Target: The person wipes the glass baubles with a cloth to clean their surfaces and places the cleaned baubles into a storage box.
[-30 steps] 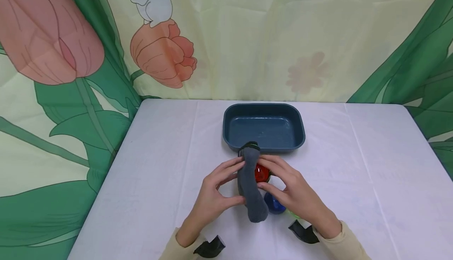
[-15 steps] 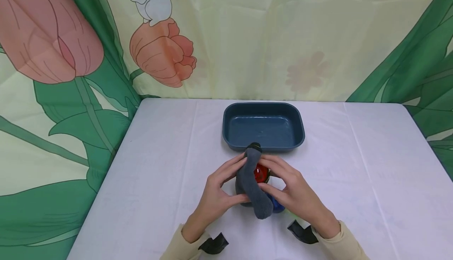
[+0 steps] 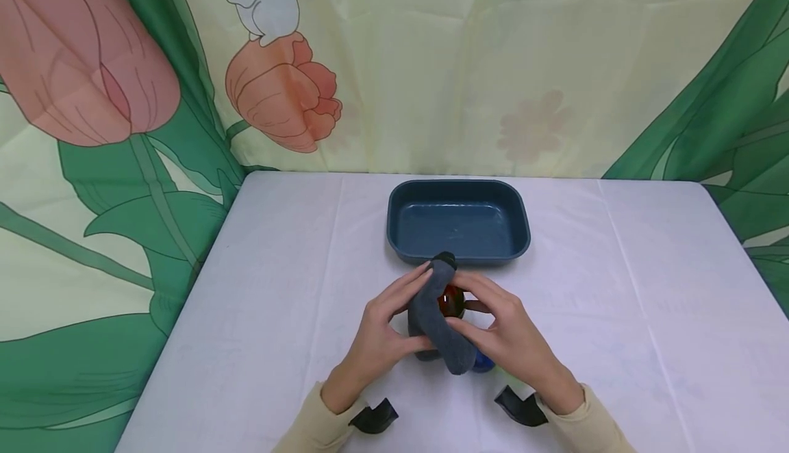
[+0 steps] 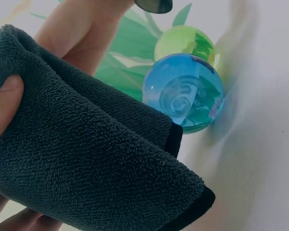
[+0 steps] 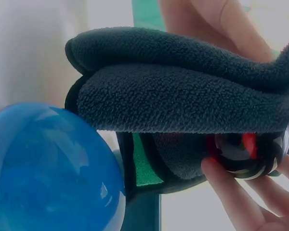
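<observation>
A dark grey terry cloth (image 3: 431, 319) with black edging stands folded between both hands. My left hand (image 3: 383, 333) pinches it from the left, thumb near and fingers farther off. On the other side my right hand (image 3: 508, 323) grips a clear red ball (image 3: 448, 301), which the cloth partly covers; the right wrist view shows this ball (image 5: 245, 149) looking dark with a red patch, against the cloth's inner face. A clear blue ball (image 4: 183, 94) rests on the table just beside the cloth. Behind it in the left wrist view sits a light green ball (image 4: 180, 41), mostly hidden by my right hand from above.
A dark blue rectangular tub (image 3: 459, 227) stands just beyond the hands, close to the cloth's far end. White cloth covers the table (image 3: 296, 254). A flower-printed curtain (image 3: 431, 83) hangs behind the table's back edge.
My left hand has shifted slightly right and away from me, bending the grey cloth farther around the red ball. The cloth's near end has swung right and now hides more of the blue ball.
</observation>
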`<state>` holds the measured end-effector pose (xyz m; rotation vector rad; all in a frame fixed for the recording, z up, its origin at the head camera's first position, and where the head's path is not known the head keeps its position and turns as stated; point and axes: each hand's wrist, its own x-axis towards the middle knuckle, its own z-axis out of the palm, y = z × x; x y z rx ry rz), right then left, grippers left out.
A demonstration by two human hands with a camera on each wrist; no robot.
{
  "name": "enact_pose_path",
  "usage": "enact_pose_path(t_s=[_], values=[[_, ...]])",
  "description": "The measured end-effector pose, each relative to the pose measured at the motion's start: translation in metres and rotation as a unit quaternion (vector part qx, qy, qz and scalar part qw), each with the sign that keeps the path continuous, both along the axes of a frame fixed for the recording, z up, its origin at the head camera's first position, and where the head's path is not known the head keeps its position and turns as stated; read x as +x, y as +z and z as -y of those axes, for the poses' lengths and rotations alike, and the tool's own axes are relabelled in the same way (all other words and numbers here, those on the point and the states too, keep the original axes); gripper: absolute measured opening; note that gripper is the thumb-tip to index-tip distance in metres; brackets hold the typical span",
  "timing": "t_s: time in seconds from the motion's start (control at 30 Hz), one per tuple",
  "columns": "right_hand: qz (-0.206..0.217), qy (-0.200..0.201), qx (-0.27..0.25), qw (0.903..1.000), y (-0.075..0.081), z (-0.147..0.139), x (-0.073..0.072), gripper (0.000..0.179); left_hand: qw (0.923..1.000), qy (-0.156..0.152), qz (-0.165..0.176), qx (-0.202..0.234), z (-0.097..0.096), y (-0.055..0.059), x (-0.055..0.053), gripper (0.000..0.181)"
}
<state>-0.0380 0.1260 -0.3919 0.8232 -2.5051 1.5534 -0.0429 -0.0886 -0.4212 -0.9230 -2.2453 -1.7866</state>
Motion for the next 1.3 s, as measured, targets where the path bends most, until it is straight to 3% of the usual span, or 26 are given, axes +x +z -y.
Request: enact_pose_path(t_s=[0.17, 0.5, 0.8, 1.0, 1.3], values=[[-0.007, -0.006, -0.002, 1.0, -0.002, 0.002, 0.001, 0.06, 1.0, -0.003, 0.0, -0.008, -0.003, -0.004, 0.0, 0.088], [-0.006, 0.003, 0.011, 0.9999, 0.0, 0.003, 0.0, 0.06, 0.9994, 0.03, -0.017, 0.009, -0.005, -0.006, 0.001, 0.089], [0.041, 0.074, 0.013, 0.9963, 0.007, -0.008, -0.004, 0.055, 0.9988, 0.034, -0.033, 0.009, -0.001, 0.0, -0.002, 0.088], [-0.003, 0.06, 0.067, 0.9959, 0.009, -0.017, -0.006, 0.056, 0.9991, 0.016, -0.019, 0.034, -0.002, 0.002, -0.003, 0.089], [-0.062, 0.035, 0.044, 0.9965, 0.01, -0.024, -0.005, 0.057, 0.9983, 0.009, -0.005, 0.058, -0.005, 0.006, -0.003, 0.09]])
